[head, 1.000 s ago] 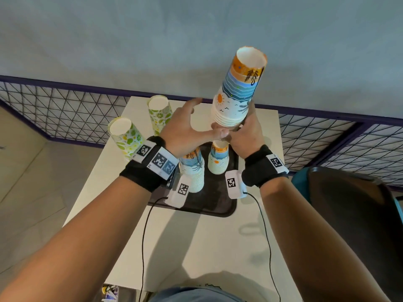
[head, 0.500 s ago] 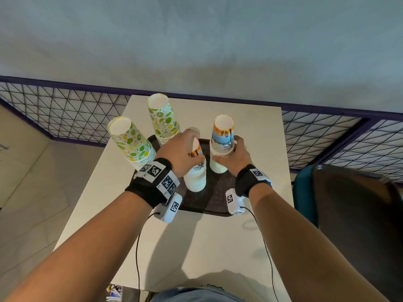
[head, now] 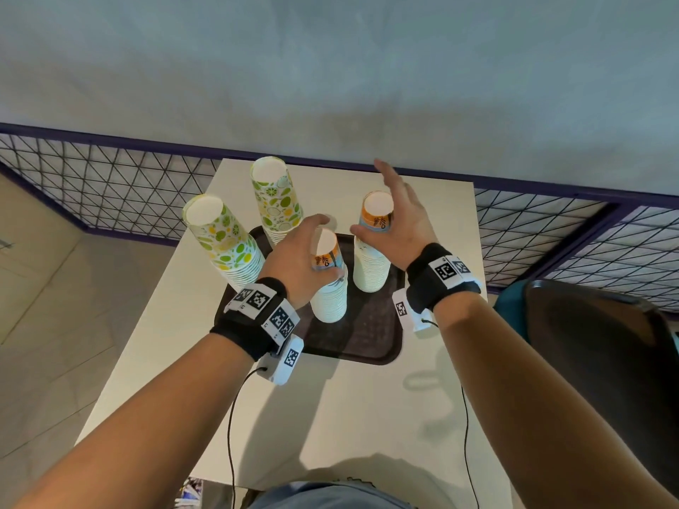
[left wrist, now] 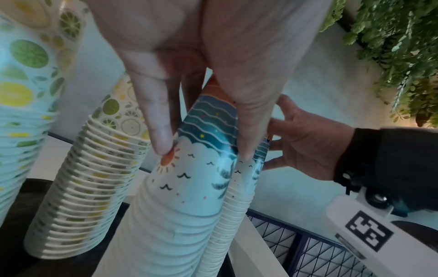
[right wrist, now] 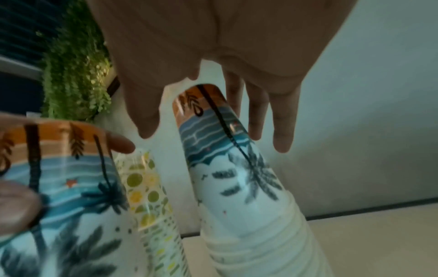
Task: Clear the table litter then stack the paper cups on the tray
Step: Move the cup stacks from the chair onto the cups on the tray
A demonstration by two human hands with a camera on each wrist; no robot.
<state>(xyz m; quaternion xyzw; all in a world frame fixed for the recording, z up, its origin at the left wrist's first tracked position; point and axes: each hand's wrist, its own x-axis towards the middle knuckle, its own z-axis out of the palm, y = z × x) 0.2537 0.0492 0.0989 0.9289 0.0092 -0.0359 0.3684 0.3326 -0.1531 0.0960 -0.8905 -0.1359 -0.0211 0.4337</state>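
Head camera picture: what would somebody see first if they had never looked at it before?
Four tall stacks of upside-down paper cups on a dark tray: two lemon-and-lime stacks at the left and back, two beach-print stacks in the middle. The left hand grips the nearer beach stack, while the right hand hovers open by the other.

left hand (head: pixel 294 262) fingers curled in grip, right hand (head: pixel 398 222) spread open

Head view bright, sharp, edges fisheye-bent; arm shadows fall on table (head: pixel 367 416). Wrist views dimmer, bluish, soft; right wrist blurriest.
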